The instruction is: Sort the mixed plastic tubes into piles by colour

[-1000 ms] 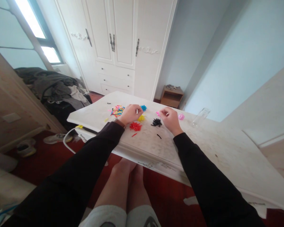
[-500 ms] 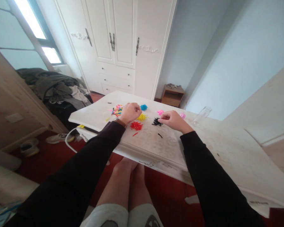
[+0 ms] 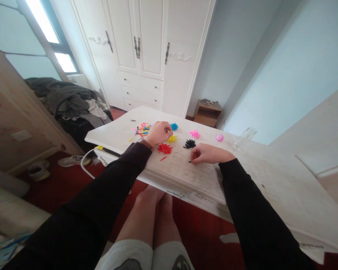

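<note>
Small thin strips lie in colour piles on the white table (image 3: 183, 176). My left hand (image 3: 160, 133) is curled closed above the yellow pile (image 3: 172, 138), beside the blue pile (image 3: 174, 126); what its fingers hold, if anything, I cannot make out. A red pile (image 3: 165, 149) lies just in front of it, with one loose red strip (image 3: 163, 159) nearer the edge. At its left is a mixed-colour heap (image 3: 142, 129). My right hand (image 3: 204, 153) is low on the table, fingertips pinched on a black strip (image 3: 189, 161). The black pile (image 3: 190, 143) sits just behind it.
Toward the back lie a pink pile (image 3: 195, 134) and a pink-purple clump (image 3: 220, 137). A clear glass container (image 3: 245, 138) stands to their right. A white cable (image 3: 83, 165) hangs at the table's left edge. A white wardrobe (image 3: 149, 45) stands behind.
My right hand has moved from the black pile toward the table's front edge, onto the loose black strip. My left hand stays nearly in place. The view has shifted slightly.
</note>
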The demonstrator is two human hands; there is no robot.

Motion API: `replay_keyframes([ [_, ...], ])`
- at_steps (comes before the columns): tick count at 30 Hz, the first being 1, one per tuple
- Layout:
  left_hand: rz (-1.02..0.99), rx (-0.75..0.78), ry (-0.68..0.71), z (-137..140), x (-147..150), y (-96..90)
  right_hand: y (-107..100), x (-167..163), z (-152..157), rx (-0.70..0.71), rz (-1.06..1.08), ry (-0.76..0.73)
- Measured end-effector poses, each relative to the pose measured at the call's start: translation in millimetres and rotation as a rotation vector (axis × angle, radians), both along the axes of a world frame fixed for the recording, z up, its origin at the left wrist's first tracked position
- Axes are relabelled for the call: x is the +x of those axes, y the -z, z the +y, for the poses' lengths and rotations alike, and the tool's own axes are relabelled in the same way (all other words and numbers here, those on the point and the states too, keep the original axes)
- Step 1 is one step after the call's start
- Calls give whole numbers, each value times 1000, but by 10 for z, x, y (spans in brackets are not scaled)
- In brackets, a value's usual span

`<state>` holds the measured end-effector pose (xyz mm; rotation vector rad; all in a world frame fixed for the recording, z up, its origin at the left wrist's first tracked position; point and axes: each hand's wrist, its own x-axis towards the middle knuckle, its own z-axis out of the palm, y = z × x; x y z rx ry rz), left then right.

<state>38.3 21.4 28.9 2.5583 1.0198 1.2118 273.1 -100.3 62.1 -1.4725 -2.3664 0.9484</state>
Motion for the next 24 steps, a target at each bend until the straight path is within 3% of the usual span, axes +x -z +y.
replay_keyframes([
  [5, -34, -5, 128, 2, -8, 16, 20, -193, 24, 435, 133, 128],
  [8, -89, -46, 222, 9, 0, 37, 72, -295, 67, 567, 187, 255],
  [16, -125, -111, 391, -18, 45, 29, 184, -383, 151, 617, 272, 328],
  [24, -112, -170, 427, -72, 40, -3, 198, -391, 167, 631, 290, 364],
])
